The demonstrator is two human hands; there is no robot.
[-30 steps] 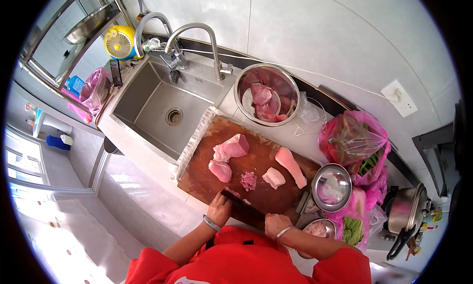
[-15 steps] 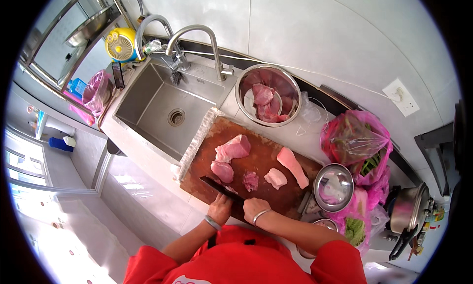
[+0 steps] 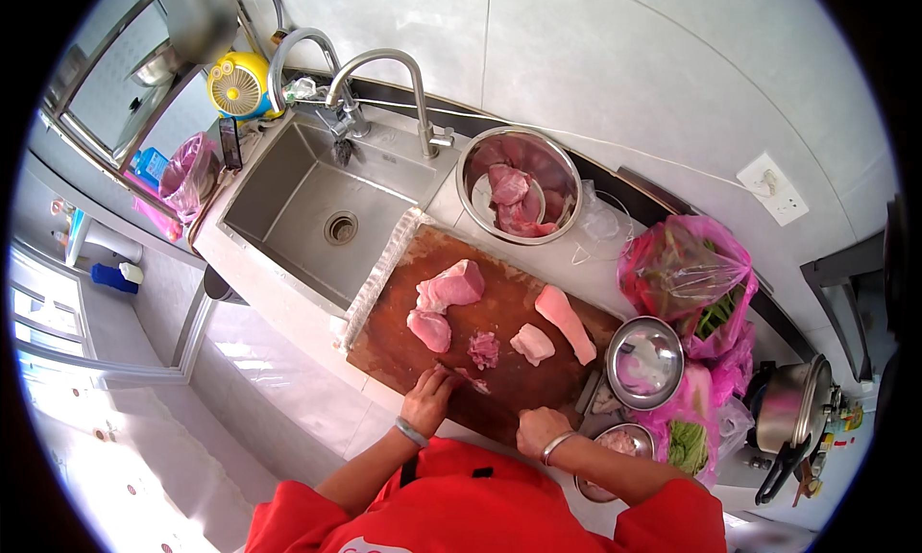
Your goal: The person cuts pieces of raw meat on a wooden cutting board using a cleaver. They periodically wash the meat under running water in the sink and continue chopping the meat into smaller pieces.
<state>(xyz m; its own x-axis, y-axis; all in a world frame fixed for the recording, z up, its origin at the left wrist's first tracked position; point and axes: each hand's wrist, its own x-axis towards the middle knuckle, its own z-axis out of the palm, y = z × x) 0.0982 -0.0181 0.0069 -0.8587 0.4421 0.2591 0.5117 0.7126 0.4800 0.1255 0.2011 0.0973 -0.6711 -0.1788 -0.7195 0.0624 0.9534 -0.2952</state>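
A wooden cutting board [image 3: 384, 342] carries two larger chunks of pink meat [image 3: 451, 284], a long pale strip [image 3: 565, 324], a paler piece [image 3: 531, 344] and a small chopped heap [image 3: 483, 348]. My right hand [image 3: 541, 430] is closed round the handle of a dark knife [image 3: 490, 409], whose blade lies low over the board, pointing left. My left hand [image 3: 424, 401] has curled fingers together at the blade's far end, beside small meat scraps [image 3: 473, 384]; what they press on is hidden.
A steel sink [image 3: 288, 227] with faucets is at upper left. A bowl of meat [image 3: 519, 183] sits behind the board. At right are a small steel bowl [image 3: 644, 361], a lower bowl [image 3: 619, 442], pink bags of greens [image 3: 682, 284] and a pot [image 3: 788, 409]. A shelf rack [image 3: 130, 121] stands left.
The knife and my right hand shifted up and left half a second ago, then came back down and right. My left hand moved only slightly.
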